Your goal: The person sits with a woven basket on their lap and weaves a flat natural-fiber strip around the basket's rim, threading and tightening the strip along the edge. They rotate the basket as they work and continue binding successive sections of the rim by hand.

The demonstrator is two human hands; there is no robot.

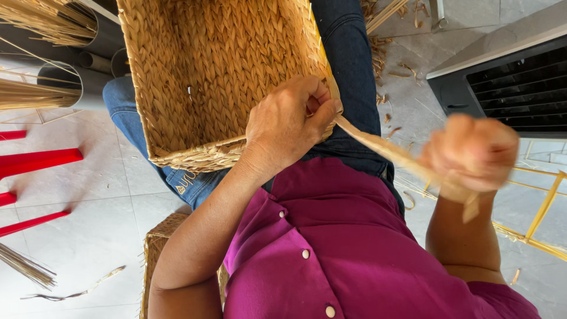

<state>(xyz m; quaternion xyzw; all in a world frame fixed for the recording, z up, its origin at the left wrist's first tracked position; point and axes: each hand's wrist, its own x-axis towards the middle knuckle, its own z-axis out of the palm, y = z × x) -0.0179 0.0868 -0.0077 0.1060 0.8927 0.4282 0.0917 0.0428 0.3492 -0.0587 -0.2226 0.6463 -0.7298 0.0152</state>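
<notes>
- Pale grey floor tiles [88, 236] spread under the seated person, strewn with dry straw scraps [378, 53] and a few loose strands.
- Nearest the camera is a magenta buttoned shirt [331, 248], with both bare forearms reaching out from it.
- Right hand [472, 153], blurred, is closed in a fist around a flat tan fibre strip [384, 150] and holds it out to the side, well clear of the lap; the strip's tail pokes out below the fist.
- That strip runs taut from the fist across to the basket's near corner.
- Left hand [289, 121] is closed too, thumb and fingers pinching the strip where it meets the rim, resting against the weave.
- A rectangular woven basket [207, 71] of braided straw lies tipped on the lap, over blue jeans [348, 53], its open inside facing up.
- Under the left elbow, the corner of another woven piece [156, 242] shows.
- To the left stand red bars of a frame [38, 160] and grey tubes [77, 85] stuffed with straw bundles [35, 18].
- To the right sits a dark grilled appliance [508, 82], with a thin yellow frame [543, 207] below it on the floor.
</notes>
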